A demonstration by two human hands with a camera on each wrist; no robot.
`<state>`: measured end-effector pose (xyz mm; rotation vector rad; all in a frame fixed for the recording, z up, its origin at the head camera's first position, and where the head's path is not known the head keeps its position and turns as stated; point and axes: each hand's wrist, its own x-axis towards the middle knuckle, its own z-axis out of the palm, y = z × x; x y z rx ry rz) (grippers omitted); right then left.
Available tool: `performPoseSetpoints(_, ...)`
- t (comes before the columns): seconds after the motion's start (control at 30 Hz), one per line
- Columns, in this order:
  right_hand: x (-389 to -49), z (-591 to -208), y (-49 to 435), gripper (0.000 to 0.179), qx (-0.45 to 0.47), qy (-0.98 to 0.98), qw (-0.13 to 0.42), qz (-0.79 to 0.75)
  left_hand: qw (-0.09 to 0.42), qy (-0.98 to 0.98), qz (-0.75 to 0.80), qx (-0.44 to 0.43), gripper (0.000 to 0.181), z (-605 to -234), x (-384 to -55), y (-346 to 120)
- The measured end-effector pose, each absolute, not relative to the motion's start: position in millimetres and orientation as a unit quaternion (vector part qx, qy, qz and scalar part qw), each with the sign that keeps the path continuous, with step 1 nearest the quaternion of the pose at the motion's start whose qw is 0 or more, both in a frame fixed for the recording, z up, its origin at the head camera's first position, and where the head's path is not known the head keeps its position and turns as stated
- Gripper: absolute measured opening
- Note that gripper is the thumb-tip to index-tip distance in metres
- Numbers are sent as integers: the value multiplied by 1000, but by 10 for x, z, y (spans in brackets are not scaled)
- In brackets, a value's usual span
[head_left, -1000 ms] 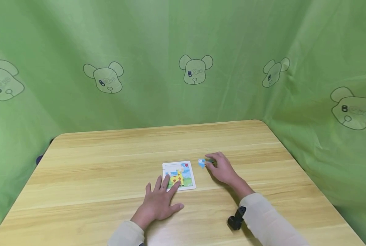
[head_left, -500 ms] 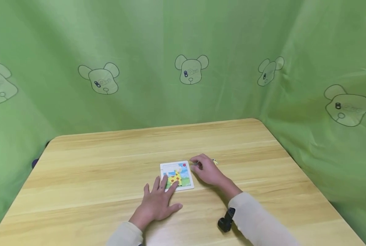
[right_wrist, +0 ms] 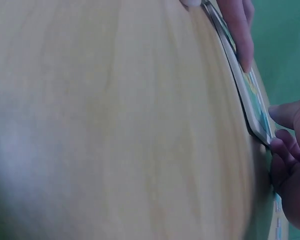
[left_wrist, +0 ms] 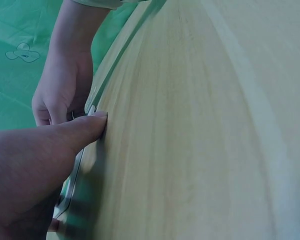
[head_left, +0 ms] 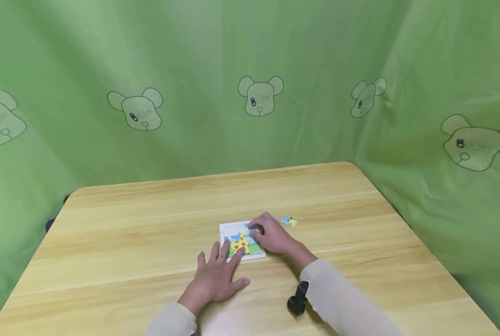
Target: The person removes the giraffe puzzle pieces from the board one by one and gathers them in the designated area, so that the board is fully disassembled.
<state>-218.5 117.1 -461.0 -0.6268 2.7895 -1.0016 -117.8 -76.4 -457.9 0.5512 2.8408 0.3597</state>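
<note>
A white-framed jigsaw puzzle (head_left: 257, 256) with a yellow giraffe picture (head_left: 239, 242) lies on the wooden table. My left hand (head_left: 217, 275) is spread flat, its fingertips resting on the lower left of the puzzle. In the right wrist view one of those fingers (right_wrist: 244, 50) presses on the board. My right hand (head_left: 273, 234) is over the puzzle's upper right corner, thumb and index finger pinched on a puzzle piece, mostly hidden by the fingers. In the left wrist view the right hand (left_wrist: 60, 95) appears beyond the left thumb (left_wrist: 90, 127).
Loose blue and yellow puzzle pieces (head_left: 291, 221) lie on the table just beyond the right hand. A black wrist device (head_left: 298, 299) hangs below the right sleeve. Green curtains (head_left: 191, 140) with bear-head prints enclose the table (head_left: 128, 233).
My right hand has moved left from the loose pieces to the puzzle's upper right corner, uncovering the pieces behind it. The left hand stays on the puzzle.
</note>
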Motion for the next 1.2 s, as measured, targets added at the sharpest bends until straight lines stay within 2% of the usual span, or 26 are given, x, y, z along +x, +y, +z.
performPoseSetpoints(0.6,-2140,-4678,1122,12,-177,927,60,-326,114,968,120,188,75,-4596,-1189,-749)
performPoseSetpoints(1.2,-2141,-4716,1079,10,-184,927,55,-322,120,968,122,182,75,-4598,-1199,-776)
